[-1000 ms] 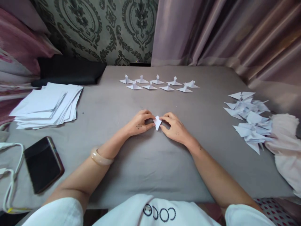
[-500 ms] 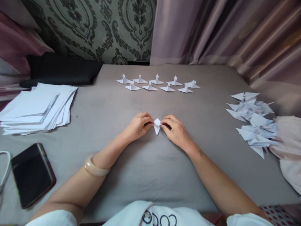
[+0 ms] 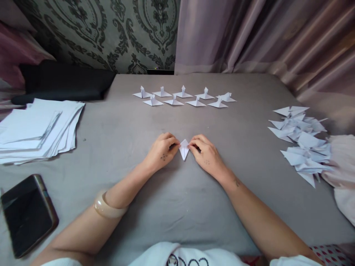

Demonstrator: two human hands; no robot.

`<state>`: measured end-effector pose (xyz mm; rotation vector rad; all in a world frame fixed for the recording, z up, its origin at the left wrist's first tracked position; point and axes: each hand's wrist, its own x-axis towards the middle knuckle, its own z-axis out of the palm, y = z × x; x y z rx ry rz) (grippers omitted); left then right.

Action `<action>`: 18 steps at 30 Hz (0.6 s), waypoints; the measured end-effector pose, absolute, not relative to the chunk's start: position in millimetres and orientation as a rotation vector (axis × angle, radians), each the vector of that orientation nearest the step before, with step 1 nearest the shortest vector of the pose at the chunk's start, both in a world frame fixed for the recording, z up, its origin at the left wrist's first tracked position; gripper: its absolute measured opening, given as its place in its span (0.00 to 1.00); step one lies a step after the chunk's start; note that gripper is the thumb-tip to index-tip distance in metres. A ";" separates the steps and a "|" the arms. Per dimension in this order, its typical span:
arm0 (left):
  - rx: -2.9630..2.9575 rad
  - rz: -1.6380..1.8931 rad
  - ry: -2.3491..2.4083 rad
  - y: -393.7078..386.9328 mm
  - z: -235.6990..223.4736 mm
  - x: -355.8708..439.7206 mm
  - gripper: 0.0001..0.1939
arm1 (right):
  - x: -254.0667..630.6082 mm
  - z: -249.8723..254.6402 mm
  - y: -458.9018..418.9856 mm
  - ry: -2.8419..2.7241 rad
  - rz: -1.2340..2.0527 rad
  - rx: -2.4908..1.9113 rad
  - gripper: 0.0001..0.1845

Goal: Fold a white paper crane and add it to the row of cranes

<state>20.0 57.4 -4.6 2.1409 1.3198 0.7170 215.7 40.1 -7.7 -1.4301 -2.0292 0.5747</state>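
Observation:
A small kite-shaped piece of folded white paper (image 3: 184,149) is held between my two hands, its long point toward me. My left hand (image 3: 163,150) pinches its left corner between thumb and fingertips. On the opposite corner, the thumb and fingers of my right hand (image 3: 206,153) are closed in the same way. Both hands rest low over the grey cloth-covered table (image 3: 177,199). Beyond them stand two rows of several folded paper birds (image 3: 183,92).
More folded paper birds lie in a heap (image 3: 302,136) at the right, beside a pale cloth (image 3: 340,162). Stacked white paper sheets (image 3: 36,129) lie at the left, with a black folded cloth (image 3: 66,81) behind. A phone (image 3: 29,214) lies at the near left.
The folded paper's lower part looks wider and flatter than before, its point still toward me. Both hands keep their pinch. The view has shifted slightly.

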 end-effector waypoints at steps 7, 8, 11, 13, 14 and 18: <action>2.072 0.696 1.382 56.2 1.5 24.5 0.10 | 213.5 -6.7 41.1 -1.934 0.648 -1.474 0.07; 2.073 0.686 1.385 56.5 1.5 24.9 0.09 | 213.1 -7.2 41.2 -1.917 0.656 -1.482 0.07; 2.064 0.674 1.400 57.5 -0.2 25.4 0.08 | 211.2 -9.1 41.6 -1.881 0.665 -1.507 0.07; 2.058 0.684 1.407 58.2 -2.1 25.7 0.08 | 209.7 -10.1 42.0 -1.874 0.651 -1.520 0.07; 2.056 0.691 1.409 58.4 -3.2 25.9 0.07 | 208.9 -10.3 42.1 -1.874 0.642 -1.525 0.07; 2.072 0.711 1.437 59.5 -7.7 26.4 0.07 | 206.2 -8.5 42.6 -1.875 0.608 -1.560 0.06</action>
